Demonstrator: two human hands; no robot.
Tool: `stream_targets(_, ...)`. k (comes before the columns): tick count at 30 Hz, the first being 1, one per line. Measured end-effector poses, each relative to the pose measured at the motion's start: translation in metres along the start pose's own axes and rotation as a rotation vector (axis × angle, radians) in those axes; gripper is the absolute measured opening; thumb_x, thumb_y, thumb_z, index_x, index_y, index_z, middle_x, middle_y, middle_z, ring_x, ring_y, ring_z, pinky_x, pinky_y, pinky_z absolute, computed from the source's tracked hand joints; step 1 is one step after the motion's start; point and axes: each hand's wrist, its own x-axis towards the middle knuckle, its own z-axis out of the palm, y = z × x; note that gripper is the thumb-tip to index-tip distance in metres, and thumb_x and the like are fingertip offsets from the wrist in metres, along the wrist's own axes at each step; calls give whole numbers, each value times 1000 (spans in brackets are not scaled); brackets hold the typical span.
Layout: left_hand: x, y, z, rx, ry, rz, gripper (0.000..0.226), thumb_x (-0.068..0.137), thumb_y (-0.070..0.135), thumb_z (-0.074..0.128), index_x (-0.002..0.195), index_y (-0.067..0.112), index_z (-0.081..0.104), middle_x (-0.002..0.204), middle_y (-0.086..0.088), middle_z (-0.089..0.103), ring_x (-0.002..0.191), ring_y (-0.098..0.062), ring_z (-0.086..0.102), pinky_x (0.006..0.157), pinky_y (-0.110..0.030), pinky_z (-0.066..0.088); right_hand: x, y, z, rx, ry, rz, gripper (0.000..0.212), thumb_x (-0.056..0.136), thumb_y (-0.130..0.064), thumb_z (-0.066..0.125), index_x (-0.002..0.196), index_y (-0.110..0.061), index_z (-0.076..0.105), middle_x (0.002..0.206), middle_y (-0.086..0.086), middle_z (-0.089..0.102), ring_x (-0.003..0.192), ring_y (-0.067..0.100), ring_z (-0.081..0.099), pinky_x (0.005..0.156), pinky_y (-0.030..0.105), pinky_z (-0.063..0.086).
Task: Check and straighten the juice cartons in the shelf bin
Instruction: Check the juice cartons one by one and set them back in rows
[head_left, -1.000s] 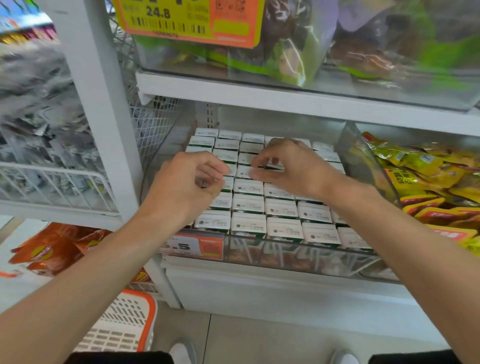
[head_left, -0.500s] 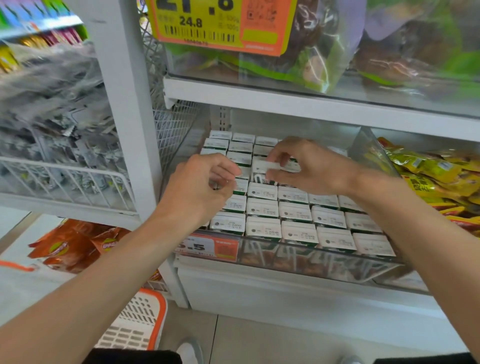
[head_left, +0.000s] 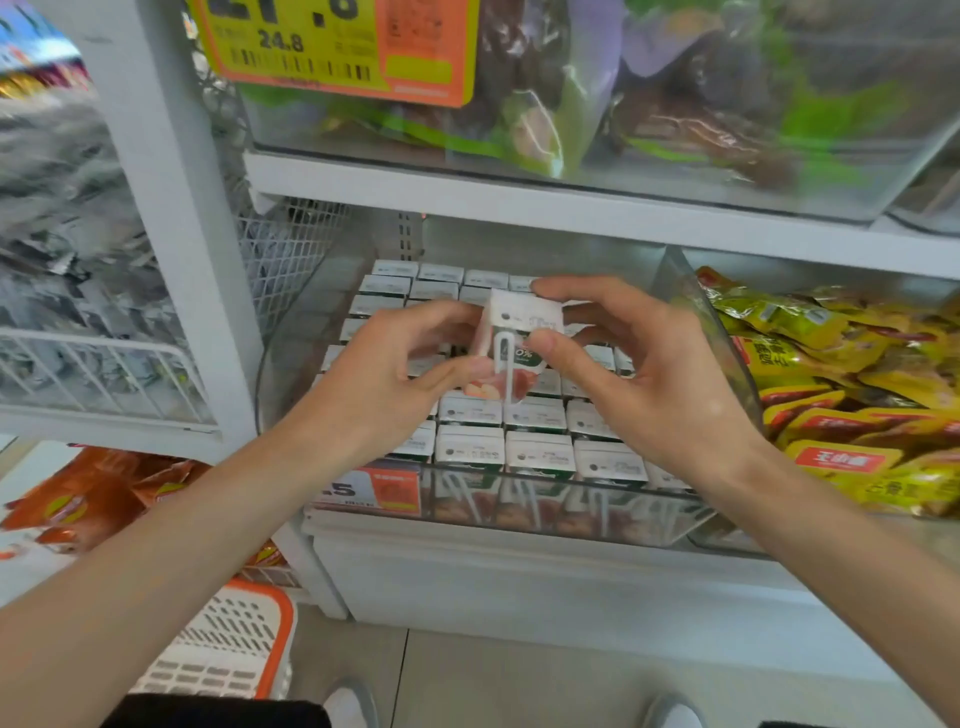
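Shop shelf, clear bin (head_left: 291, 364) mid-frame, cartons (head_left: 537, 454) in rows. Left hand (head_left: 384, 379), right hand (head_left: 644, 374) both pinch raised carton (head_left: 522, 325) above rows.

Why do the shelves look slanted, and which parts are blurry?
Head view: the wide-angle lens skews the shelf edge; goods in the wire basket are blur-smeared; the juice carton in the left hand and right hand is fairly sharp.

We see white-topped cartons (head_left: 470, 449), yellow snack packets (head_left: 841, 395), an orange-and-yellow price tag (head_left: 337, 47), an orange-rimmed basket (head_left: 228, 644).
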Motion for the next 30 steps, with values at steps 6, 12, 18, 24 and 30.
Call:
stream_targets(6, -3, 3, 18, -269, -134, -89, 35, 96, 34, 59, 127, 22, 70, 119, 14, 78, 110, -4, 73, 93, -15, 56, -24, 8, -4, 315, 67, 287, 43, 85, -25, 86, 123, -23, 66, 105, 1, 78, 88, 14, 80, 77, 21, 61)
stream_targets(12, -4, 6, 22, -393, -170, -134, 32, 103, 27, 55, 129, 15, 71, 118, 2, 79, 109, -14, 76, 90, -17, 57, -36, 5, -9, 434, 149, 405, 17, 86, -23, 84, 100, -16, 77, 99, -2, 82, 89, 16, 81, 79, 23, 63)
stream_targets(18, -3, 4, 20, -392, -145, -126, 29, 95, 15, 66, 123, 12, 72, 116, 0, 79, 108, -15, 76, 85, -19, 59, -36, -2, -9, 593, 89, 547, 23, 100, -29, 69, 107, -10, 81, 107, 5, 82, 102, 22, 79, 96, 36, 61)
stream_targets(24, -4, 7, 20, -324, -217, -93, 44, 89, 34, 71, 133, 32, 67, 130, 19, 72, 122, -1, 67, 94, -12, 52, -35, -10, -6, 526, -89, 507, 43, 89, -37, 81, 130, -24, 74, 123, -9, 78, 115, 11, 74, 98, 25, 58)
stream_targets(30, -4, 10, 20, -344, -199, -123, 38, 91, 39, 70, 128, 35, 69, 124, 21, 75, 118, 3, 68, 95, -8, 50, -30, -10, -3, 511, -114, 485, 40, 96, -37, 74, 135, -30, 72, 127, -13, 76, 123, 5, 68, 96, 18, 57)
